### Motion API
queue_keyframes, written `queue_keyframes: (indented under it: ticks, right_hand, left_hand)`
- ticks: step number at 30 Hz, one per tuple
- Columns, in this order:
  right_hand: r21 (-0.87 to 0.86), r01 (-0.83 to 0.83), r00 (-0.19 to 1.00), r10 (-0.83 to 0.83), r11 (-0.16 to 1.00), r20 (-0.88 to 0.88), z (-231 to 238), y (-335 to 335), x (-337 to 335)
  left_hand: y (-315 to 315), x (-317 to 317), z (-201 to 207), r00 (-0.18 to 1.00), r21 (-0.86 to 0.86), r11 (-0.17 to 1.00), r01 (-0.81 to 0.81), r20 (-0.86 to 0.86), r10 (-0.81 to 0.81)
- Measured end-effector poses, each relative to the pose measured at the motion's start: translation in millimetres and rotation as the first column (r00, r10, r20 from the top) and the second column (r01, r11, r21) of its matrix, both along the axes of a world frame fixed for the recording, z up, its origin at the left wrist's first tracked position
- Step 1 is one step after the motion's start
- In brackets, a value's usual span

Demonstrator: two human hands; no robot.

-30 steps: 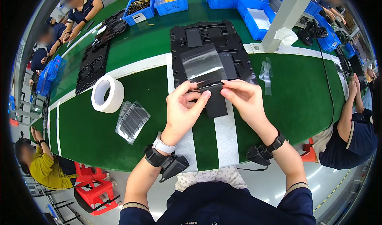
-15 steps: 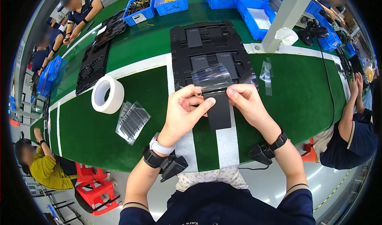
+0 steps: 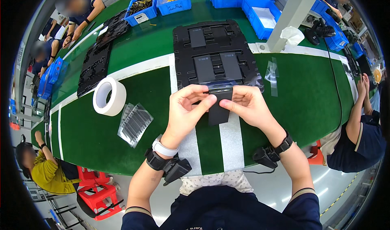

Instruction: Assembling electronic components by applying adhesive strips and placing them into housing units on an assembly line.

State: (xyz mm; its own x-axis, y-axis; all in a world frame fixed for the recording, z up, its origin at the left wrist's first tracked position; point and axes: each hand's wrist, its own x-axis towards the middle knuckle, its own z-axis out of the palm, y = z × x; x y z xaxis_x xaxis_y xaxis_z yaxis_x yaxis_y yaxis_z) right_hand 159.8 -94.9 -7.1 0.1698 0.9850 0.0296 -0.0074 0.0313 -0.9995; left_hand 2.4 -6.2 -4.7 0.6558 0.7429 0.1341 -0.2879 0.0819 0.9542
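Observation:
Between my two hands is a flat black battery (image 3: 218, 113), its near end hanging down. My left hand (image 3: 185, 110) pinches its left edge with the thumb on top. My right hand (image 3: 252, 107) grips the right edge, thumb lying across the face and fingers behind. A clear plastic film (image 3: 222, 84) shows as a shiny strip at the battery's far end; I cannot tell how it is attached. Just beyond stands a black moulded tray (image 3: 182, 67) with similar black batteries (image 3: 230, 66) in its pockets.
Left lie a white tape roll (image 3: 109, 96) and striped clear film sheets (image 3: 135, 125). Clear strips (image 3: 271, 77) lie right of the tray. Blue bins (image 3: 174, 1) line the far side, near a grey post (image 3: 289, 22). Black trays (image 3: 94, 67) sit far left. Co-workers surround the table.
The clear film stood up wide before; now it shows as a narrow strip. My right thumb has moved left across the battery, and the battery has shifted slightly up and left.

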Motion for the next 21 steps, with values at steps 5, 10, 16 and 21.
queue_keyframes:
  ticks: [5,10,16,21]
  right_hand:
    - [0.067,0.024,0.998,-0.02,0.997,-0.058,2.6,-1.0,-1.6]
    - [0.032,0.078,0.993,-0.081,0.996,0.081,1.7,-2.2,-4.9]
    - [0.052,0.059,0.998,-0.06,0.997,0.013,-3.3,-2.3,2.8]
    - [0.023,-0.062,0.992,0.064,0.998,-0.105,4.9,-3.9,-1.8]
  left_hand:
    - [1.4,-2.4,0.8,1.0,-0.064,0.998,-0.006,0.0,0.006]
    - [-6.0,-0.9,-0.7,0.98,0.201,0.96,-0.197,0.026,0.196]
    - [-3.2,1.8,-1.7,0.99,0.341,0.929,-0.143,0.043,0.137]
    - [3.0,-5.1,5.3,0.999,-0.033,0.999,0.03,0.036,-0.029]
